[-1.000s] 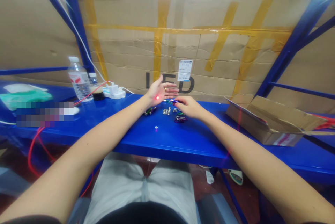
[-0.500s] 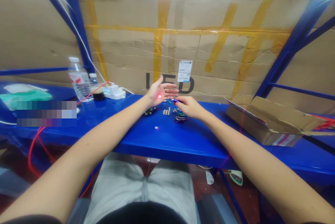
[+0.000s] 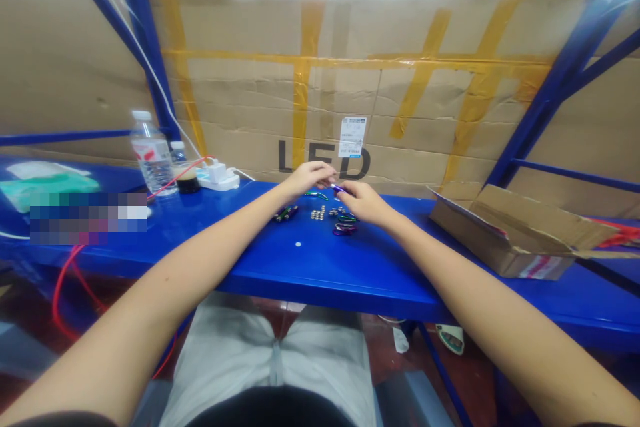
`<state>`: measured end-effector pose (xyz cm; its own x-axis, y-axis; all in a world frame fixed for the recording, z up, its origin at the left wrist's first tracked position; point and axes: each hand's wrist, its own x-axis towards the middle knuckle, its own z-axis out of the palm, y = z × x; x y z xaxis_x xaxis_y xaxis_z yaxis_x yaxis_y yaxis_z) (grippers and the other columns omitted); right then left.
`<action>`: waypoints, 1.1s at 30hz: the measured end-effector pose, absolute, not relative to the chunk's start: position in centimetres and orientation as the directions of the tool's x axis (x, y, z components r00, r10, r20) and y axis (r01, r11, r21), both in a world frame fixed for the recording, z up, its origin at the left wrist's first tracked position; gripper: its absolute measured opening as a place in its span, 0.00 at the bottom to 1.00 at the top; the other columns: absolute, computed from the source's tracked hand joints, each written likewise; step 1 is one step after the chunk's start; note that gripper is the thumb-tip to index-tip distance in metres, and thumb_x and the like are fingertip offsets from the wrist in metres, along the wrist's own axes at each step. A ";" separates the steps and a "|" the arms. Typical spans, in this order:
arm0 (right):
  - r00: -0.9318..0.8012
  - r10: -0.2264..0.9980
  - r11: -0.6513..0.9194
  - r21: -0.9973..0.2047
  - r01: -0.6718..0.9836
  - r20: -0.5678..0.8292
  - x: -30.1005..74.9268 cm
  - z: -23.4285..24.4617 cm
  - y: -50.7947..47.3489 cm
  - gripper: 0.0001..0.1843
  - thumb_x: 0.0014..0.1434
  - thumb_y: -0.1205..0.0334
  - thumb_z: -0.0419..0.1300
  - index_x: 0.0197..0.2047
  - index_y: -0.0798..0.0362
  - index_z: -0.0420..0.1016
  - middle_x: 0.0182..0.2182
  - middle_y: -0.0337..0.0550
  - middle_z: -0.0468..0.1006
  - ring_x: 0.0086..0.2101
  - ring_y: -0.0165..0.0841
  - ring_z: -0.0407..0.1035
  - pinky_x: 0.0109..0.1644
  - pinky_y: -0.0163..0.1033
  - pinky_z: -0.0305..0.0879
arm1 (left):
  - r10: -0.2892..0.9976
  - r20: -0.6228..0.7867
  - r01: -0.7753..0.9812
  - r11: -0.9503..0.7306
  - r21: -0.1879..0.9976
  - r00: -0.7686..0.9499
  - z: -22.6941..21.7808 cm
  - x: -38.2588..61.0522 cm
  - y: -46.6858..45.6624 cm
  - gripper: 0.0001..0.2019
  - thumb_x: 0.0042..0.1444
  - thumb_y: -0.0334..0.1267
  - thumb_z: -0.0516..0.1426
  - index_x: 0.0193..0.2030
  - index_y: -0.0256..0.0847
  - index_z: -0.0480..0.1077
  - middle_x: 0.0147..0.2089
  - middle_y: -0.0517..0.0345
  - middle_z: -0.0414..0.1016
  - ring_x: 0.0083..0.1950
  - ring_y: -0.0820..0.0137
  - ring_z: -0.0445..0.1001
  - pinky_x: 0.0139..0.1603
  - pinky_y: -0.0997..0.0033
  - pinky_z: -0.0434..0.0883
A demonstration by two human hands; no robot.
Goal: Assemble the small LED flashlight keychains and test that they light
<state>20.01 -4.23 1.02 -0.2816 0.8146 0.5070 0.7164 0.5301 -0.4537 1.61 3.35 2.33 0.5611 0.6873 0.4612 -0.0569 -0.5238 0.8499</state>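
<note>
Your right hand has its fingers pinched on a slim purple tube, which you hold just above the table, in front of the large cardboard sheet marked LED. The tube points toward your left hand, whose fingers are bent over beside its pale tip; at this blur you cannot fairly tell whether they grip that tip or merely come near it.

Below your two hands, a green clip lies behind a cluster of small silver pieces, with a second silver cluster just to its right. Near your left wrist lies a group of dark tubes. On the side nearer your right hand there is a little heap of coloured clips, and closer to you, by itself, a small white disc.

Farther off to your right stands an open cardboard box; to your left, a clear bottle stands beside a jar of dark liquid and a white power strip.
</note>
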 end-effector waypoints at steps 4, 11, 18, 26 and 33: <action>-0.203 0.852 0.471 -0.536 0.701 0.482 20.1 1.1 -4.1 0.09 0.61 0.62 0.58 0.44 0.56 0.71 0.40 0.49 0.81 0.40 0.38 0.72 0.44 0.41 0.66 | 0.562 0.506 0.072 -0.712 0.698 0.654 1.7 1.8 3.5 0.10 0.53 0.35 0.64 0.41 0.34 0.75 0.31 0.56 0.77 0.33 0.72 0.75 0.39 0.69 0.71; -0.284 0.867 0.489 -0.586 0.647 0.410 20.9 0.6 -2.7 0.23 0.57 0.63 0.61 0.54 0.54 0.60 0.28 0.33 0.71 0.29 0.33 0.67 0.36 0.38 0.63 | 0.575 0.491 0.109 -0.714 0.692 0.654 1.4 1.5 4.0 0.07 0.52 0.33 0.63 0.37 0.35 0.72 0.32 0.56 0.77 0.35 0.71 0.75 0.40 0.68 0.71; -0.221 0.864 0.481 -0.613 0.627 0.452 22.1 -0.3 -0.5 0.14 0.55 0.71 0.61 0.44 0.53 0.65 0.36 0.41 0.76 0.36 0.33 0.71 0.41 0.39 0.68 | 0.666 0.476 0.234 -0.690 0.685 0.574 1.7 0.2 4.7 0.07 0.51 0.34 0.64 0.36 0.35 0.72 0.31 0.55 0.77 0.34 0.69 0.75 0.38 0.66 0.71; -0.071 0.930 0.336 -0.756 0.561 0.361 22.9 -0.4 0.1 0.06 0.57 0.74 0.61 0.35 0.55 0.70 0.25 0.38 0.75 0.26 0.31 0.70 0.36 0.39 0.69 | 0.708 0.431 0.346 -0.672 0.654 0.559 1.2 -0.2 5.3 0.05 0.50 0.32 0.62 0.35 0.36 0.73 0.34 0.53 0.79 0.37 0.69 0.76 0.42 0.67 0.71; -0.038 0.930 0.311 -0.724 0.616 0.367 23.3 -2.0 2.0 0.05 0.56 0.76 0.62 0.33 0.58 0.76 0.23 0.39 0.77 0.26 0.31 0.73 0.35 0.36 0.69 | 0.721 0.430 0.560 -0.693 0.454 0.543 -0.4 -0.5 6.6 0.03 0.53 0.33 0.62 0.35 0.38 0.75 0.36 0.53 0.79 0.38 0.66 0.75 0.41 0.66 0.69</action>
